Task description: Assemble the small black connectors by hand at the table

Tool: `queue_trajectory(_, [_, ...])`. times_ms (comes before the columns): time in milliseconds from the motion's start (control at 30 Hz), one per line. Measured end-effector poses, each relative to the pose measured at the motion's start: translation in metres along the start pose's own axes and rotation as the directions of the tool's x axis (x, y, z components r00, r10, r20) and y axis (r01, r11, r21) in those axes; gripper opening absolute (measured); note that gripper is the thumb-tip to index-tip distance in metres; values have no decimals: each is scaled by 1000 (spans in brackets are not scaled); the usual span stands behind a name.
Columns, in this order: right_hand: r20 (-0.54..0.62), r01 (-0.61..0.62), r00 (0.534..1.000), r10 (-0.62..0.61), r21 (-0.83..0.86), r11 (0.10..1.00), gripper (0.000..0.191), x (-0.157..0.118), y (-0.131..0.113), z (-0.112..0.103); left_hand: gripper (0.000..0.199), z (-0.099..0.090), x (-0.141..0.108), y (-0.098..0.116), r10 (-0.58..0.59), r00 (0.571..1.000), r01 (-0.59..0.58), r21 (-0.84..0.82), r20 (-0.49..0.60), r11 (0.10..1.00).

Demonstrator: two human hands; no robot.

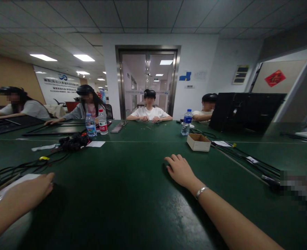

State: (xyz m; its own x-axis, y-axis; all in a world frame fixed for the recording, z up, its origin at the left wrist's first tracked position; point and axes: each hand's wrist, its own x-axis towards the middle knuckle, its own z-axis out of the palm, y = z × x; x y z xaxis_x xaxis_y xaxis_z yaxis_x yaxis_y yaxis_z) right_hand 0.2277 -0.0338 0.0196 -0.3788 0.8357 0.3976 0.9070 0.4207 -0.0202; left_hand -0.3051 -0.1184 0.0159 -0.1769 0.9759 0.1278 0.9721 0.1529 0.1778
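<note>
My right hand (pixel 180 170) rests on the green tabletop (pixel 122 194), fingers loosely spread, with nothing in it. A silver bracelet (pixel 201 192) circles that wrist. The open cardboard box (pixel 199 143) stands a little beyond this hand, to its right. At the left edge of the view, my left hand (pixel 32 191) hovers over or rests by a white sheet (pixel 25 177) and black cables (pixel 15 169). Its fingers are curled together. A small dark spot shows at the fingertips, too little to name.
Water bottles (pixel 90 125) stand at the back left, another bottle (pixel 187 122) behind the box. A tangle of black cables (pixel 74 141) lies left of centre. More cables (pixel 257 161) run along the right. A large black monitor (pixel 247 111) stands back right. Several people sit around the table.
</note>
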Motion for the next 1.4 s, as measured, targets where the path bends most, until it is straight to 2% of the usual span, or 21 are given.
queue_trajectory(33, [14,-14,1000,13,107,994,29,8,-12,4,27,-3,0,31,23,1000,-23,-10,-12,1000])
queue_trajectory(67, [38,-36,999,27,242,970,26,16,-23,8,28,-4,2,65,30,999,-28,-58,29,998])
queue_trajectory(100, [63,-70,997,49,401,913,24,23,-35,12,29,-2,6,102,102,993,-92,-162,57,982])
queue_trajectory(133, [90,-117,993,80,573,811,25,31,-45,16,32,3,12,140,168,985,-147,-289,49,946])
queue_trajectory(200, [157,-218,974,163,844,489,31,42,-61,24,37,21,26,214,244,968,-181,-518,56,836])
queue_trajectory(267, [209,-251,954,214,950,187,39,47,-67,32,36,43,39,277,298,955,-219,-692,-6,688])
queue_trajectory(333, [212,-225,943,255,974,24,44,47,-65,38,32,64,45,322,301,950,-249,-778,-81,577])
queue_trajectory(400, [185,-181,935,303,983,-43,45,44,-59,43,28,79,44,347,290,947,-283,-789,-140,545])
queue_trajectory(500, [156,-153,925,346,988,-36,41,41,-54,44,24,85,39,352,301,936,-328,-764,-183,555])
queue_trajectory(633, [96,-157,912,398,980,124,34,42,-59,41,25,79,34,341,294,942,-311,-759,-165,572])
queue_trajectory(800, [48,-178,871,490,959,221,31,41,-51,38,26,82,34,342,342,924,-350,-744,-173,569])
queue_trajectory(933, [92,-205,862,499,963,177,34,41,-42,44,31,90,40,342,305,931,-340,-788,-202,513])
queue_trajectory(1033, [73,-183,859,507,968,171,37,42,-41,49,32,91,46,339,254,946,-300,-844,-203,445])
queue_trajectory(1133, [59,-173,869,492,966,190,38,42,-43,51,35,90,50,335,249,944,-296,-883,-214,364])
queue_trajectory(1200, [76,-172,884,462,970,171,37,42,-44,50,37,91,51,334,260,941,-298,-894,-216,335])
queue_trajectory(1300, [75,-157,886,457,977,143,37,41,-45,46,39,92,50,335,316,928,-302,-896,-198,325])
queue_trajectory(1400, [30,-136,867,498,975,177,34,41,-45,46,41,95,46,337,362,915,-321,-865,-179,385])
